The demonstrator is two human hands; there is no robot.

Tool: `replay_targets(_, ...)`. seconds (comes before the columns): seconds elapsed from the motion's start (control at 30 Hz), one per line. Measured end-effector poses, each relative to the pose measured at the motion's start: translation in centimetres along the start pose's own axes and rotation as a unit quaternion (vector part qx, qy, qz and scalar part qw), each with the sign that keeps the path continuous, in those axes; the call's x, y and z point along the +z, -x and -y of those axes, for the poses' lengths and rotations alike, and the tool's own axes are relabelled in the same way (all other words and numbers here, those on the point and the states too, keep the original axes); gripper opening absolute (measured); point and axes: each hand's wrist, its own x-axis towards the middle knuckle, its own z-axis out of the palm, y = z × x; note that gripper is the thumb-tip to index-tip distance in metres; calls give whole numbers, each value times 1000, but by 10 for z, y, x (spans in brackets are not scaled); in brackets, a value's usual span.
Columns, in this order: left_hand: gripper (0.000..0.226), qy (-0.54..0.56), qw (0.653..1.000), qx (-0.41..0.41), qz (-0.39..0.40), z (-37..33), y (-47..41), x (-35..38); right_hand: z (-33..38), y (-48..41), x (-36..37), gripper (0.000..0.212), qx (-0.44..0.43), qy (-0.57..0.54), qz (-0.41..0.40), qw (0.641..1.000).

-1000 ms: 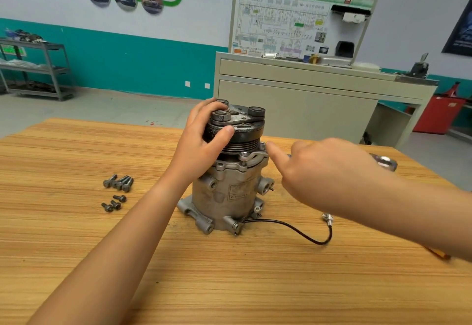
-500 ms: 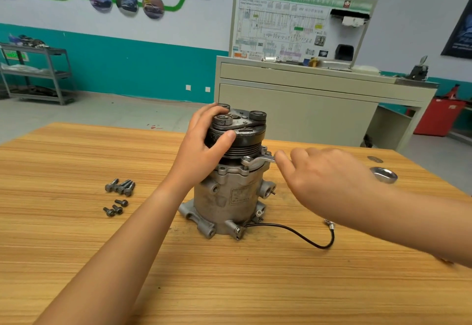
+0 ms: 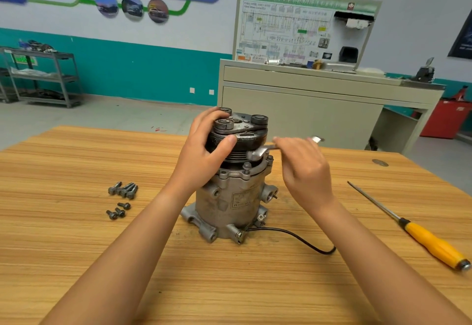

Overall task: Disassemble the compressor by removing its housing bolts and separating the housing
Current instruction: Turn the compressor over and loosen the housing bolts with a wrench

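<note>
Wooden surface [image 3: 63, 248], compressor in the middle of it. Far left: loose bolts [image 3: 127, 190] lying flat in two small clusters, well apart from the compressor. Left hand [image 3: 204, 156] wraps the dark clutch pulley [image 3: 242, 141] on top, fingers curled over its far edge, thumb pressed on the near rim. Compressor [image 3: 229, 202] stands upright, pulley end up: dull grey cast metal housing [image 3: 217, 204], dirty, faded label on the front, round ports on the sides, mounting lugs at the base touching the surface. Grooved black pulley above, with round bosses on its top plate. Small bolts sit in the housing's upper rim. Wrench [image 3: 256, 155] head sits at that rim, just under the pulley, its handle running right. Right hand [image 3: 304, 171] grips the handle, fingers curled over it; the far tip pokes out beyond the fingers. Black wire [image 3: 301, 240] loops from the base to the right. Far right: yellow-handled screwdriver [image 3: 421, 238] lying flat, apart from everything.
</note>
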Motion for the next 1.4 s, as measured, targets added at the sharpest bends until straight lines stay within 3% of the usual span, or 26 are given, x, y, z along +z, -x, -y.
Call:
replay_targets(0.13,58,15,999,-27,26,9,10,-9,16,1,-43,36,67,-32,-10,997)
replay_targets(0.23,74,29,996,-82,36,16,16,-18,25,7,-69,39,59,23,101,993)
replay_targets(0.33,96,-21,990,-128,53,25,19,-20,32,13,-77,42,72,97,251,960)
replay_targets(0.43,111,-72,982,-171,28,24,21,-19,32,18,-78,47,85,130,297,942)
replay_targets(0.57,100,-148,967,-205,-1,11,28,-16,35,15,-79,46,94,138,314,935)
replay_targets(0.73,85,-242,954,-159,-81,-11,55,-4,43,2,-89,53,85,228,360,901)
replay_targets(0.97,75,-266,949,-158,-60,-20,61,-2,76,-22,-106,69,21,304,461,833)
replay_targets(1.07,80,-272,947,-163,-59,-21,61,-1,95,-31,-107,63,14,313,497,809)
replay_targets(1.13,79,-275,945,-168,-57,-20,60,-1,110,-30,-92,53,-6,335,553,763)
replay_targets(1.2,79,-276,944,-171,-56,-19,60,-1,124,-35,-81,42,25,408,546,731)
replay_targets(1.27,81,-272,945,-170,-60,-18,61,-1,125,-35,-75,40,3,412,531,741)
replay_targets(1.33,82,-260,949,-167,-68,-18,62,-1,116,-30,-80,45,-62,337,543,767)
replay_targets(1.4,83,-245,952,-165,-76,-16,65,0,97,-22,-96,54,-105,313,506,797)
